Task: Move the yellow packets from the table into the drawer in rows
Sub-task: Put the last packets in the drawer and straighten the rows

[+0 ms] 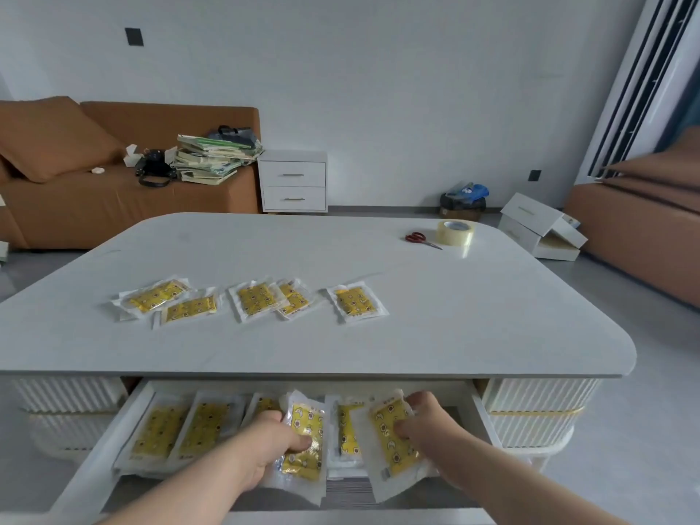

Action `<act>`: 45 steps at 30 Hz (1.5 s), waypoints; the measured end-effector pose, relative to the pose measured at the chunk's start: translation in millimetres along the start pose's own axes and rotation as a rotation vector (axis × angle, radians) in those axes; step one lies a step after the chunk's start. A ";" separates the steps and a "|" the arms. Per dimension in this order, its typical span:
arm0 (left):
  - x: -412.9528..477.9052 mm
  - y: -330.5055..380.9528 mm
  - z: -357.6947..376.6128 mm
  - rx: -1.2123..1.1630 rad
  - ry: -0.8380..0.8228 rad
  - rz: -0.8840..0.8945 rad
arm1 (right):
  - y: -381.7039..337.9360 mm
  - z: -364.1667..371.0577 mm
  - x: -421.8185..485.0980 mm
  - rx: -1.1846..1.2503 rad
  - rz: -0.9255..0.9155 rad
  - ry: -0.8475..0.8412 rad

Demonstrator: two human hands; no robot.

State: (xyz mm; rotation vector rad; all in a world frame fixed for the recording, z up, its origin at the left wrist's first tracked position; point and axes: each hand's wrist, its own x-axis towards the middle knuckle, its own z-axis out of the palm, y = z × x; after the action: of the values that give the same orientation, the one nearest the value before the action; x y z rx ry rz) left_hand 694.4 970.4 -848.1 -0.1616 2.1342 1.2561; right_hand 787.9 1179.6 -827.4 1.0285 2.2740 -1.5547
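Several yellow packets in clear wrappers lie in a loose line on the white table [416,316]: one on the right [356,303], an overlapping pair in the middle [257,299], another pair on the left [159,295]. Below the table's front edge the drawer [125,411] stands pulled out, with a row of yellow packets [159,430] inside. My left hand [265,445] grips a packet [305,437] over the drawer's middle. My right hand [428,422] holds another packet [390,433] at the drawer's right side.
Red-handled scissors [420,238] and a roll of clear tape [455,233] sit at the table's far right. Behind stand a brown sofa [57,191] with stacked books [212,157], a white nightstand [293,181] and white boxes [541,229] on the floor.
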 end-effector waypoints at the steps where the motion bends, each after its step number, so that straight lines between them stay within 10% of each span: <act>1: 4.8 1.3 2.5 -0.012 0.009 -0.010 | -0.8 1.7 5.4 -0.001 0.005 0.011; 14: 58.5 10.3 25.5 0.036 0.179 -0.050 | -11.9 42.8 56.3 -0.116 0.035 0.116; 32: 47.6 13.5 32.0 0.786 0.436 0.157 | -3.7 44.0 63.1 -0.845 -0.192 0.236; 45: 52.1 9.8 30.2 1.123 0.349 0.264 | -4.2 41.8 64.1 -0.862 -0.175 0.202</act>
State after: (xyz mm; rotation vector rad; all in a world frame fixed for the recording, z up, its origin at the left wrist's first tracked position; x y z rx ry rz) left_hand 663.7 1011.3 -881.3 0.4212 2.8977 -0.0147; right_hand 729.1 1169.5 -875.5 0.7550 2.7852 -0.3731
